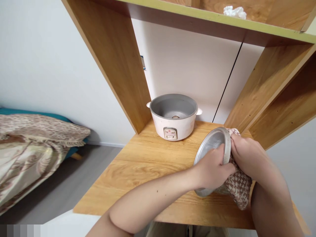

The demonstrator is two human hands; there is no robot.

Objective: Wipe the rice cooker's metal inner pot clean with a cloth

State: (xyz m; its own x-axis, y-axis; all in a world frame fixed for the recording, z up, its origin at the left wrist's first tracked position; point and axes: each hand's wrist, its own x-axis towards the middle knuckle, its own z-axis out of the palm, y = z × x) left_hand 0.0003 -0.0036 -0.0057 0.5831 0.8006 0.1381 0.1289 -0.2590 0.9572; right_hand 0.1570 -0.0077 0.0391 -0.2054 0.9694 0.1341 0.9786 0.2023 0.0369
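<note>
My left hand point(214, 168) grips the rim of a round metal lid point(211, 142), held on edge over the wooden desk point(145, 164). My right hand point(247, 153) is closed on a brown-and-white checked cloth point(237, 187) pressed against the lid's far side. The cloth hangs down below both hands. Behind them stands a white rice cooker point(173, 117) with no lid, its grey inside showing.
Wooden shelf panels rise on both sides of the desk, with a shelf above holding a crumpled white tissue point(234, 12). A bed with a patterned blanket point(37, 144) lies at the left, beyond a strip of grey floor.
</note>
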